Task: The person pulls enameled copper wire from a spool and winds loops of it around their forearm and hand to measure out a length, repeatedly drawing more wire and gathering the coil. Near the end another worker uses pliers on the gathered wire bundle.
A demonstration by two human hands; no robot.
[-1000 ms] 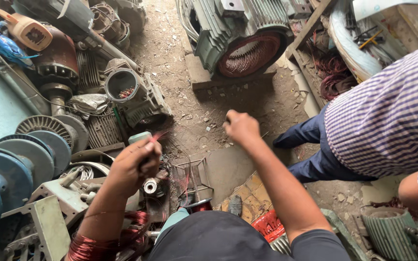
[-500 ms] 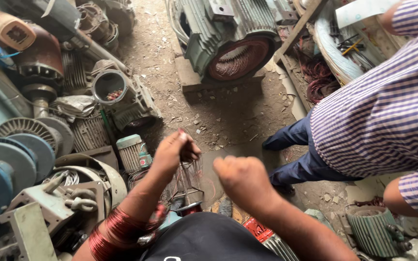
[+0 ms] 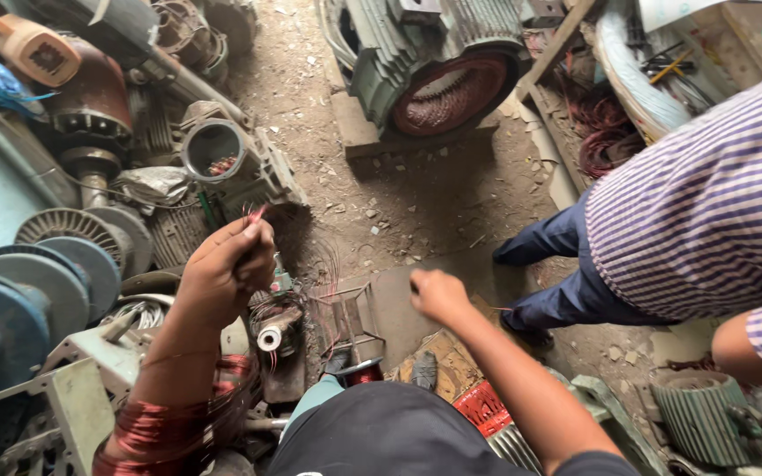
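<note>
While thin copper wire (image 3: 256, 214) runs up from a small winding frame (image 3: 346, 322) on the ground, the left hand (image 3: 227, 273) pinches the strands between closed fingertips, raised above a small spool (image 3: 273, 335). A finished coil (image 3: 169, 432) of the same reddish wire hangs round the left forearm. The right hand (image 3: 438, 295) is curled into a loose fist beside the frame; whether it grips a crank or a strand cannot be told. By the look of it, wire is being drawn and wound into coils, and the next pull would call for steady tension so the fine strands neither snag nor kink. Around the pair lie an opened motor housing (image 3: 218, 150), blue fan covers (image 3: 55, 282) and a large stator (image 3: 447, 84) showing its windings. A second person in a striped shirt (image 3: 707, 203) stands at right, cut off by the picture's edge. The wire's path between hand and frame is too fine to follow, and the worker's dark cap (image 3: 390, 436) hides whatever lies nearest the body.
</note>
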